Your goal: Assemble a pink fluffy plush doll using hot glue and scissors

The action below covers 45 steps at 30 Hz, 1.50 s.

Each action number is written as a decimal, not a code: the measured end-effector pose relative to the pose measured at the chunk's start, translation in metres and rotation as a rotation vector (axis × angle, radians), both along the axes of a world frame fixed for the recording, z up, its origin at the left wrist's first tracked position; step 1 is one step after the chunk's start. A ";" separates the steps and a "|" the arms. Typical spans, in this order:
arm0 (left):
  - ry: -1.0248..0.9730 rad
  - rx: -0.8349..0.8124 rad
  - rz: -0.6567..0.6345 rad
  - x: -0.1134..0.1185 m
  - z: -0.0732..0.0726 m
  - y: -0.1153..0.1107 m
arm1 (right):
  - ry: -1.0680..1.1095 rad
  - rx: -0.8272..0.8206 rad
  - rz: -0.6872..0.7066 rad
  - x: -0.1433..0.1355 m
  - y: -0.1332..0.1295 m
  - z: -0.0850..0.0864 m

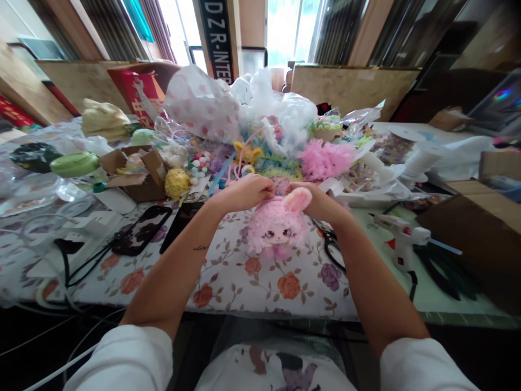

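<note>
A fluffy pink plush doll (277,225) with a printed face and one upright bunny ear (298,200) sits on the flowered tablecloth in front of me. My left hand (254,191) is just behind the doll's head on its left side, fingers curled together. Partly covered by the ear, my right hand (307,198) is at the back right of the head, its fingers bent toward the left hand. Whatever lies between the fingertips is too small or hidden to make out. Black-handled scissors (334,251) lie beside my right forearm.
A glue gun (401,239) rests at the right, near a cardboard box (472,239). Craft materials and plastic bags (280,111) are heaped at the back. On the left are a phone (142,231), a power strip (77,239), cables and a small open carton (140,174).
</note>
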<state>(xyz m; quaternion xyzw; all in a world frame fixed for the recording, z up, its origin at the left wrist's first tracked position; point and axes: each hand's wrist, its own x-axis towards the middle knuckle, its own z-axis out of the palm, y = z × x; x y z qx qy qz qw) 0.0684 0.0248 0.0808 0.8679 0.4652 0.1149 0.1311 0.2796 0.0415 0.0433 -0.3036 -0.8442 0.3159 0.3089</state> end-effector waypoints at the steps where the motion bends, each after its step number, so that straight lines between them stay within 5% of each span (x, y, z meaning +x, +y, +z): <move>1: 0.003 0.005 0.004 0.000 -0.001 0.000 | -0.007 0.013 -0.006 0.000 -0.001 0.000; 10: -0.047 0.068 0.013 -0.005 -0.005 0.002 | -0.075 0.121 -0.164 -0.009 -0.001 -0.003; 23: -0.036 0.035 0.025 -0.001 -0.002 -0.002 | 0.009 0.006 -0.087 -0.005 -0.001 -0.005; 27: -0.071 0.167 0.006 0.000 -0.002 -0.001 | 0.038 -0.001 -0.166 -0.009 -0.003 -0.001; 33: -0.112 0.396 0.005 -0.003 -0.009 0.005 | 0.031 0.200 -0.234 -0.013 -0.006 0.008; 45: -0.127 0.349 0.025 -0.003 -0.009 0.004 | 0.076 0.131 -0.219 -0.016 -0.005 0.007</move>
